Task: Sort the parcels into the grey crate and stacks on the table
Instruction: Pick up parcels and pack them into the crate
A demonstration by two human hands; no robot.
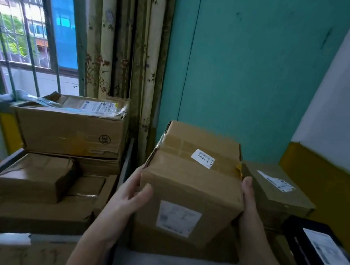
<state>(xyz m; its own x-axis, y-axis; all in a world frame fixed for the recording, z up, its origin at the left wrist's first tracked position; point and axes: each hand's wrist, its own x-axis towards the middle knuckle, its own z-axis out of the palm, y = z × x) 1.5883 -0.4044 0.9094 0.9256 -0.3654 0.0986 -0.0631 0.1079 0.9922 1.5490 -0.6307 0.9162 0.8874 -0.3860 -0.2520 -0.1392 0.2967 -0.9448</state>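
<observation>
Both hands, left hand point(136, 190) & right hand point(248, 201), clasp taped parcel point(190, 185) by opp. sides, label up, prob. to read before sorting.

Matt brown cardboard on the held parcel point(190, 189), glossy tape bands across its top, smooth white paper labels. Shiny tape wraps the small parcel point(35, 175). The black box point(309, 237) looks smooth, the curtain point(123, 42) soft printed cloth.
</observation>
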